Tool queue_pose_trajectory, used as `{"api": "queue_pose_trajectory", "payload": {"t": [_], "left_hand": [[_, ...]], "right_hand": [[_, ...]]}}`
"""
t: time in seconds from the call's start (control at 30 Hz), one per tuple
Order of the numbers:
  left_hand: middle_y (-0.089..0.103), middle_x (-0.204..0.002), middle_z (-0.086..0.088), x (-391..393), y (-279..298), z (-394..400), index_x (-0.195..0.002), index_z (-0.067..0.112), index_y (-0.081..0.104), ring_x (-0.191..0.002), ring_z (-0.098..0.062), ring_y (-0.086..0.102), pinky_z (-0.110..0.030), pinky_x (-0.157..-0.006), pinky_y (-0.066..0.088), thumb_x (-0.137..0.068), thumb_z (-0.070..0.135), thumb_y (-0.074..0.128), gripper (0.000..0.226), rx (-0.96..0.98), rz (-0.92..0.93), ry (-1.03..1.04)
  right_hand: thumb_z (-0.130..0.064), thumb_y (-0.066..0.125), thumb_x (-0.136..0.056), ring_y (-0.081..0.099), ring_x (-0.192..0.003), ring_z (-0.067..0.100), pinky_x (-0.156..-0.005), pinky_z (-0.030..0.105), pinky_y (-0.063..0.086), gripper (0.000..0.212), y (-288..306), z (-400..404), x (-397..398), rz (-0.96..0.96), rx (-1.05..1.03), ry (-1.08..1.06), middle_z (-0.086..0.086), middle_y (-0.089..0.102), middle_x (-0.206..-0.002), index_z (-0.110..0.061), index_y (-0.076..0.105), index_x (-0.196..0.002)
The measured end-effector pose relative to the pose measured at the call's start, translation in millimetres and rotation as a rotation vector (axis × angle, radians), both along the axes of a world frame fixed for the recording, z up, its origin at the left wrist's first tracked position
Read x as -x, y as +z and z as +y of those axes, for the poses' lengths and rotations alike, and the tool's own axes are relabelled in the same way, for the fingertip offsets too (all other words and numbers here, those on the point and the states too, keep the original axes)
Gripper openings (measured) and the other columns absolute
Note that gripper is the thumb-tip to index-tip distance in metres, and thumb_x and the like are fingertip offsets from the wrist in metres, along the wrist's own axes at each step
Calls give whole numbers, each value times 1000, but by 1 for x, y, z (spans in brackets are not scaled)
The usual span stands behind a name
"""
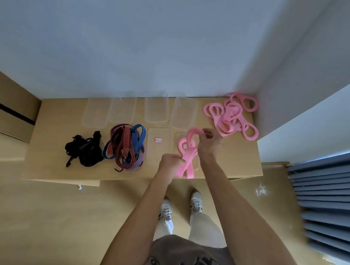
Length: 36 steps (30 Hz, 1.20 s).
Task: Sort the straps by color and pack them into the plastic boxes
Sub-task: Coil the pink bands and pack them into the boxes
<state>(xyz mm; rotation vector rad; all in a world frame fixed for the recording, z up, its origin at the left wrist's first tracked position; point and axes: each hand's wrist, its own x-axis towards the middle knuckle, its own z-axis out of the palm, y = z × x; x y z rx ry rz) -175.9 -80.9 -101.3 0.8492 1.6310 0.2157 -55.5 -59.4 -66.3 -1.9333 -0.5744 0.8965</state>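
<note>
Both hands, left [169, 163] and right [209, 141], have their fingers clamped on a pink strap [187, 153], which hides most of the clear box [196, 168] beneath. On the tabletop [61, 118], the labelled box [158, 145] sits just left of that strap, its label unreadable. The pink pile [231, 115] lies beyond it; striped straps [126, 146] and black straps [84, 150] lie left.
</note>
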Motion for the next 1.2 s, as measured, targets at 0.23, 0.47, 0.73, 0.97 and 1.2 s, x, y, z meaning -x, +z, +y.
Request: {"api": "queue_pose_trajectory", "payload": {"t": [0.23, 0.47, 0.73, 0.97, 1.2], "left_hand": [[73, -105, -22, -20, -63, -17, -100, 3, 77, -103, -40, 69, -48, -91, 58, -81, -4, 68, 23, 45, 14, 140], [75, -101, -11, -20, -107, 1, -101, 6, 76, -96, -32, 67, -38, -82, 54, -89, 11, 64, 18, -154, 248, 81], [74, -106, -14, -36, -114, 1, -105, 6, 74, -102, -36, 65, -35, -80, 48, -95, 20, 57, 24, -192, 336, 42], [65, -108, -12, -42, -85, 23, -102, 9, 68, -97, -33, 63, -38, -80, 49, -97, 20, 48, 24, -303, 504, -61], [72, -99, -11, -114, -39, 87, -103, 7, 72, -95, -30, 64, -37, -81, 50, -94, 7, 50, 24, -571, 262, -159]], "right_hand": [[7, 51, -85, 57, -71, 18, -49, 17, 33, 26, -63, 5, 14, -129, 216, -11, 7, 69, -86, -7, 71, -94], [1, 54, -88, 60, -73, 21, -55, 23, 40, 24, -119, 16, 0, -178, 303, 58, 8, 73, -90, -11, 72, -99], [-20, 58, -89, 56, -82, 32, -63, 26, 35, 25, -120, 22, -2, -102, 257, 233, 18, 67, -97, -10, 65, -110], [4, 53, -89, 51, -129, 36, -99, 38, 43, 55, -92, 13, -14, -84, 325, 138, 21, 51, -142, -5, 49, -143], [14, 43, -82, 52, -95, 26, -74, 31, 40, 55, -69, 34, -89, -131, 286, -77, 20, 56, -127, -3, 57, -132]]}}
